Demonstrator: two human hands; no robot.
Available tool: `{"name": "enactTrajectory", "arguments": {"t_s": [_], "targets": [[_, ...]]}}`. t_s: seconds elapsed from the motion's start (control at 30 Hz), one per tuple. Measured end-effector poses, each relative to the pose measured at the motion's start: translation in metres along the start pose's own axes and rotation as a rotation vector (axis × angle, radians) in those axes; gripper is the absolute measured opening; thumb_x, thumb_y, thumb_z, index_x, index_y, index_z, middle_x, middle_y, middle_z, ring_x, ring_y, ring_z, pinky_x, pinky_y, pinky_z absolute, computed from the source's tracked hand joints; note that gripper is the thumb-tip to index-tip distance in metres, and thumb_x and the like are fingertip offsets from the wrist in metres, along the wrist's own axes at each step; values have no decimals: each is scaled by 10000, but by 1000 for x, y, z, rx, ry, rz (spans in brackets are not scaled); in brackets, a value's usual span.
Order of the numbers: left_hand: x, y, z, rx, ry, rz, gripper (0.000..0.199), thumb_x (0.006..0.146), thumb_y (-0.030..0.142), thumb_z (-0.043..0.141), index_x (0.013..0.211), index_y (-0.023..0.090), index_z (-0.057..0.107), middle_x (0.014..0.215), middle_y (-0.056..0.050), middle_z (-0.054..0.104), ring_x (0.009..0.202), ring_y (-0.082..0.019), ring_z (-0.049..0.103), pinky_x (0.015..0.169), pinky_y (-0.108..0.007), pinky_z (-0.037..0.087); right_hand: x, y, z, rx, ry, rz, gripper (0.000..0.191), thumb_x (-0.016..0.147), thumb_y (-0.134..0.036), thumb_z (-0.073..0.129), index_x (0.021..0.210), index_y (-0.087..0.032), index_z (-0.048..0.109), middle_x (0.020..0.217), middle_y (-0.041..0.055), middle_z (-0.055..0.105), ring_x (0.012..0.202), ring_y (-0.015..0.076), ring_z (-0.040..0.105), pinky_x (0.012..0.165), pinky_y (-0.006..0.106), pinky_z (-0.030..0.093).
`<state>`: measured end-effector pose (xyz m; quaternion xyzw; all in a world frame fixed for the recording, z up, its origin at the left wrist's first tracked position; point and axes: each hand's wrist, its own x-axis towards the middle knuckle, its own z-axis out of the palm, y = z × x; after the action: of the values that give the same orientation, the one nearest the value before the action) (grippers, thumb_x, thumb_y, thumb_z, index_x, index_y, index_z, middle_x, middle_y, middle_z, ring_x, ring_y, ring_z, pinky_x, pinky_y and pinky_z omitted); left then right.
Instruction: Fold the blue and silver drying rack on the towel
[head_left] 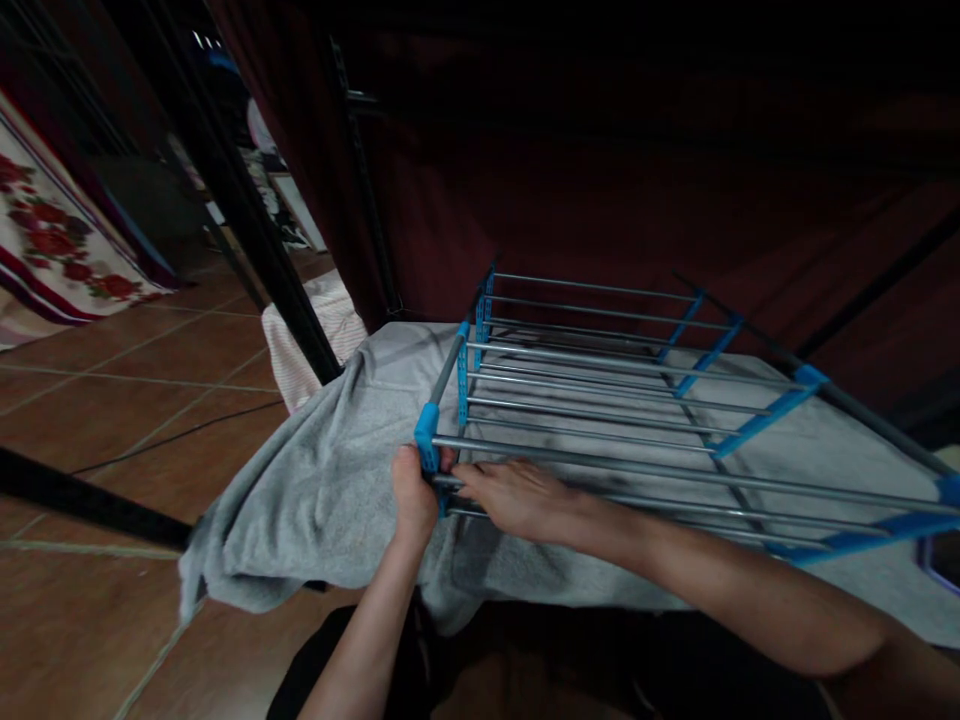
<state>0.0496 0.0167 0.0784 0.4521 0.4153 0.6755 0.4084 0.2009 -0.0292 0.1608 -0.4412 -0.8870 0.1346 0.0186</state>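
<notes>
A shoe rack of thin metal rods and blue plastic brackets lies across a grey blanket, stretching from the middle to the right edge. At its near left corner my left hand is closed around the blue corner bracket, thumb against its outer side. Just right of it, my right hand is wrapped over the end of a lower metal rod, close to that same bracket. Its fingertips and the rod's end are partly hidden. On the right, several rods end in slanted blue brackets.
Dark metal posts stand at the left, and a dark red curtain hangs behind the rack. A striped cloth and a flowered cloth are beyond. A black cable crosses the tiled floor.
</notes>
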Motion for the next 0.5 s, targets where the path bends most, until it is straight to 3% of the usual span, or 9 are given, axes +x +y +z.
{"name": "enactTrajectory", "arguments": {"t_s": [0.1, 0.2, 0.37, 0.5], "targets": [[1, -4, -5, 18, -45, 77, 565, 821, 688, 569, 552, 192, 598, 536, -16, 558, 523, -142, 491, 524, -278, 399, -1, 6, 0, 48, -43, -7, 255, 1055, -342, 375, 1218, -230, 536, 1007, 69, 739, 889, 238, 720, 700, 310, 511], [1, -10, -9, -22, -47, 67, 507, 839, 619, 600, 572, 188, 601, 558, -8, 554, 539, -138, 488, 529, -271, 397, 0, 10, 2, 144, -54, 2, 237, 1044, -345, 408, 1217, -242, 533, 1022, 58, 726, 896, 223, 708, 692, 292, 503], [0, -17, -12, -34, -27, 63, 489, 836, 612, 606, 605, 180, 621, 556, -3, 541, 536, -137, 484, 537, -270, 406, 7, 15, 10, 352, 16, -31, 167, 1024, -250, 461, 1139, -195, 569, 1139, 81, 695, 1049, 210, 668, 836, 290, 513], [-2, -13, -10, -32, 1, 22, 507, 807, 653, 606, 618, 183, 627, 551, -4, 543, 505, -136, 467, 489, -269, 375, 9, 21, 14, 393, 35, -60, 270, 1031, -251, 442, 1282, -212, 533, 1187, 76, 691, 1013, 210, 680, 787, 291, 525]]}}
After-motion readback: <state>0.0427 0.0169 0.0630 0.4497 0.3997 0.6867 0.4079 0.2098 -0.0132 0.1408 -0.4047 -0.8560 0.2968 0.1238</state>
